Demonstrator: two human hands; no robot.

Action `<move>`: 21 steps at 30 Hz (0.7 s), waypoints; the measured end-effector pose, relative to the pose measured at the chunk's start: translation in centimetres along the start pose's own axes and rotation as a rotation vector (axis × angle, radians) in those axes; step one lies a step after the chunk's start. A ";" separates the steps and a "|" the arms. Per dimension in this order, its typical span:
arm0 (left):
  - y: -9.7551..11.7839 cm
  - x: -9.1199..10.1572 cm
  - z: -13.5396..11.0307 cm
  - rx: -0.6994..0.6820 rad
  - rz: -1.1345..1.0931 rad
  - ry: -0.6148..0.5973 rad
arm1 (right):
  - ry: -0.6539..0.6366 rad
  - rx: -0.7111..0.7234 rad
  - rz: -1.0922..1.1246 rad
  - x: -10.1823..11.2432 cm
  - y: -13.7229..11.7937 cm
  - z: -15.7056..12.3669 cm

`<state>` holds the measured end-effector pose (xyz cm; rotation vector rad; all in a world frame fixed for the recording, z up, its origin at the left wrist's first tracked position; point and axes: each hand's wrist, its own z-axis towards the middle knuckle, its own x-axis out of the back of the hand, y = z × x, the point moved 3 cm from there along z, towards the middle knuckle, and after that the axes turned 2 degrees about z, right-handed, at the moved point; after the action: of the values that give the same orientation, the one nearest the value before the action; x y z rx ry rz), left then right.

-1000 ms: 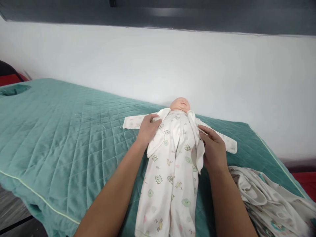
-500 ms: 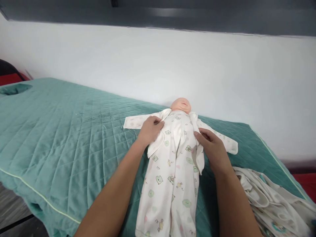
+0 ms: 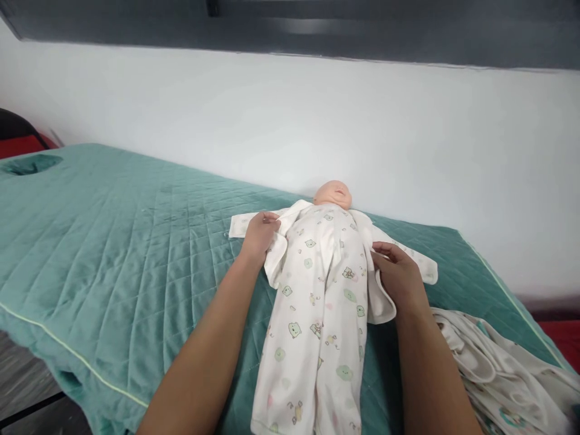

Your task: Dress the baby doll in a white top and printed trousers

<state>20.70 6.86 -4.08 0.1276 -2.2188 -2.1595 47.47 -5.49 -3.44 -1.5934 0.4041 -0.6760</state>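
A baby doll lies on its back, its head toward the wall. White baby pants with green animal prints cover its front from the neck down. Around the doll's upper body is a white baby jacket, its front spread apart and both sleeves stretched outward. My left hand pinches the jacket's front edge on the left. On the other side my right hand has its fingers closed on the right front edge, which folds outward below them. The doll's arms and legs are hidden.
A green quilted cover lies over the bed, which has a hole at its far left. A crumpled white printed cloth lies at the right front. The white wall rises directly behind the doll's head.
Both hands have moved outward, drawing the two jacket fronts apart and away from the pants. More of the jacket's plain inner side shows at both edges.
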 end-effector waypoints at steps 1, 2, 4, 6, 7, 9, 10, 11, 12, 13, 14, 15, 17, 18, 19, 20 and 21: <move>0.0 0.1 0.0 -0.026 0.026 -0.006 | 0.030 -0.001 -0.062 0.2 -0.2 -0.1; 0.0 0.1 0.1 -0.055 0.066 -0.012 | 0.056 0.011 -0.109 0.4 -0.6 -0.2; 0.0 0.0 0.1 -0.145 0.186 -0.042 | 0.064 0.075 -0.167 0.4 -1.4 -0.6; -0.2 -0.4 0.1 -0.238 0.328 -0.113 | 0.012 0.155 -0.195 0.1 -2.0 -1.0; -0.3 -0.6 0.0 -0.272 0.394 -0.155 | -0.020 0.180 -0.209 -0.2 -2.2 -1.2; -0.5 -1.0 -0.1 -0.314 0.505 -0.224 | -0.052 0.198 -0.254 -0.5 -2.2 -1.4; -0.5 -1.1 -0.2 -0.320 0.549 -0.246 | -0.054 0.202 -0.282 -0.6 -2.1 -1.4; -0.5 -1.1 -0.4 -0.326 0.586 -0.263 | -0.050 0.204 -0.305 -0.6 -2.0 -1.4; -0.4 -1.1 -0.5 -0.333 0.618 -0.276 | -0.043 0.206 -0.323 -0.6 -1.9 -1.3; -0.3 -1.0 -0.6 -0.343 0.645 -0.290 | -0.029 0.210 -0.333 -0.6 -1.8 -1.2; -0.2 -1.0 -0.8 -0.355 0.672 -0.303 | -0.010 0.214 -0.339 -0.5 -1.7 -1.1; -0.1 -1.0 -0.9 -0.366 0.700 -0.312 | 0.006 0.215 -0.344 -0.5 -1.6 -1.0; 0.0 -1.0 -1.0 -0.380 0.771 -0.309 | 0.017 0.197 -0.350 -0.3 -1.5 -0.8; 0.0 -1.0 -1.0 -0.382 0.810 -0.295 | 0.010 0.179 -0.345 -0.3 -1.4 -0.7; 0.0 -1.0 -1.0 -0.382 0.849 -0.275 | -0.003 0.160 -0.330 -0.2 -1.4 -0.7; -0.1 -1.1 -1.0 -0.377 0.885 -0.251 | -0.014 0.144 -0.309 -0.2 -1.3 -0.6; -0.2 -1.1 -1.0 -0.367 0.917 -0.225 | -0.020 0.134 -0.283 -0.1 -1.3 -0.5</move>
<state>21.87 5.99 -4.18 -0.9699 -1.4224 -1.9833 46.89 -5.66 -2.15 -1.5420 0.1157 -0.8823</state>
